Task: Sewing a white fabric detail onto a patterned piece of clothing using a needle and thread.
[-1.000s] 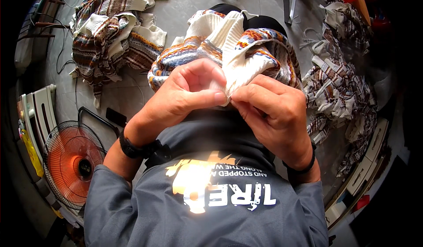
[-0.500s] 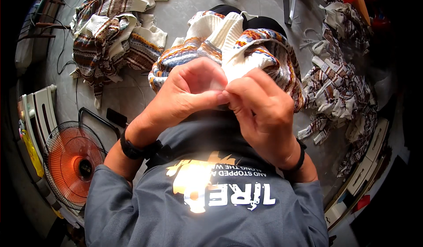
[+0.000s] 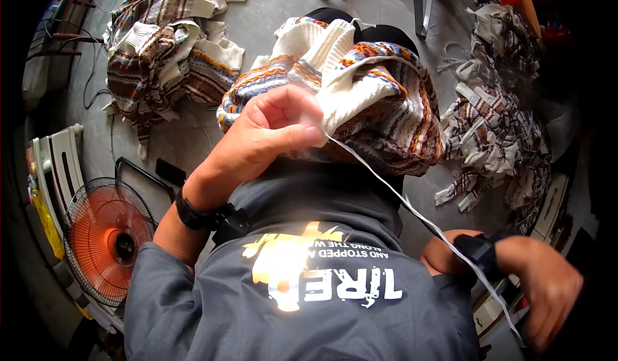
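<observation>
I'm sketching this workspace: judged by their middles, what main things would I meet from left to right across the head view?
Orange fan, pile of striped knits, left hand, knit garment on the lap, white strand, heap of knit scraps, right hand.

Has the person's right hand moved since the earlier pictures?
Yes. Judged against the orange fan, the right hand has moved farther right and lower in the picture.
</observation>
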The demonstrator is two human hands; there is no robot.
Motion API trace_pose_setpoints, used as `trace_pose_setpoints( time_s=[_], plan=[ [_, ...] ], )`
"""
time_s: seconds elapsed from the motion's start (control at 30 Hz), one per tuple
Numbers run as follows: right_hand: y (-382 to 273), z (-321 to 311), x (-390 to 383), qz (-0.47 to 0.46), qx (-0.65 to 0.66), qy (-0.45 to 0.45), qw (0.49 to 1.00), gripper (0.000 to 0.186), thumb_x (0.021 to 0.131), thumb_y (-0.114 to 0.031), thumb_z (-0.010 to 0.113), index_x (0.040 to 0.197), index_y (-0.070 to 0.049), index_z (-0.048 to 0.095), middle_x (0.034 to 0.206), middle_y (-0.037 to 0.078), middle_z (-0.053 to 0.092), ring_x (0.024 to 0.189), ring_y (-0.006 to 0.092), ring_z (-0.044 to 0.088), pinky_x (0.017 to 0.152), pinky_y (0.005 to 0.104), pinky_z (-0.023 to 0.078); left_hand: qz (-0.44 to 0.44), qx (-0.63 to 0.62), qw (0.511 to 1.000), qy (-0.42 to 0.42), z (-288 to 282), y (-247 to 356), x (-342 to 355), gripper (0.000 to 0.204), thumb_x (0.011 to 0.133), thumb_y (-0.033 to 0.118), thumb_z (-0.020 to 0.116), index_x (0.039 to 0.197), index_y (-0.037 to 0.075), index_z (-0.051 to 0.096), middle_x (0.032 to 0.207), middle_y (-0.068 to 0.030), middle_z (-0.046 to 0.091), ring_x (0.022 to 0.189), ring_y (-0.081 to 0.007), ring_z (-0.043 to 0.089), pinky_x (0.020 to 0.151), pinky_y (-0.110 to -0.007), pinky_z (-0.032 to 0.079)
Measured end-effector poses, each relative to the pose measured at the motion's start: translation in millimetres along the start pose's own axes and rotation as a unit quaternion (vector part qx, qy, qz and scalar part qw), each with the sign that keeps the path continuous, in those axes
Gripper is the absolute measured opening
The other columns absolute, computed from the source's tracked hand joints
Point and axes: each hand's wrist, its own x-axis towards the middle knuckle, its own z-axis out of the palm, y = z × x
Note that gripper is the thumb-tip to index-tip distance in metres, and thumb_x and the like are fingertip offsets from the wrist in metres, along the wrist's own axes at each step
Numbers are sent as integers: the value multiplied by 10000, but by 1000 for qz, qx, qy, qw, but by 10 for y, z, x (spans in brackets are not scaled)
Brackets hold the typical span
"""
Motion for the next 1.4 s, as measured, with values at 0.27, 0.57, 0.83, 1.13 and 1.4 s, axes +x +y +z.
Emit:
trace_pose_setpoints(
  time_s=[0.27,0.57,0.83,1.13,1.4],
  plan=[
    [1499,-191,-18,198,-609,98,762,114,859,77,739,942,1,720,775,78,654,601,148,625,545,279,480,-21,5,1000,9,66,61,-21,203,889,31,786,1044,62,658,973,17,678,897,-66,659,822,-225,532],
    [1535,-203,-10,215,-638,79,735,183,823,77,754,973,-27,740,769,79,641,633,204,645,568,303,498,-21,-11,1000,2,88,73,-7,211,883,17,785,1045,62,657,979,6,682,912,-77,677,810,-227,551],
    [1538,-186,-31,223,-636,85,734,184,814,77,756,967,-24,738,781,79,653,636,211,657,574,305,507,-25,-17,1000,4,105,97,-11,208,884,0,776,1044,53,654,979,-4,688,916,-87,688,837,-239,562],
    [1532,-173,-14,237,-659,55,712,177,809,79,757,948,-22,719,803,86,666,660,236,674,588,313,516,-25,-22,999,6,112,90,-11,219,878,-6,782,1049,48,656,978,-9,691,919,-99,695,850,-255,571],
    [1530,-102,-9,236,-674,46,698,182,813,81,750,959,-23,719,835,102,683,681,269,687,605,335,536,-12,-32,999,-28,107,60,-6,218,890,-19,766,1060,51,650,1036,2,653,986,-83,657,887,-246,552]
  ],
)
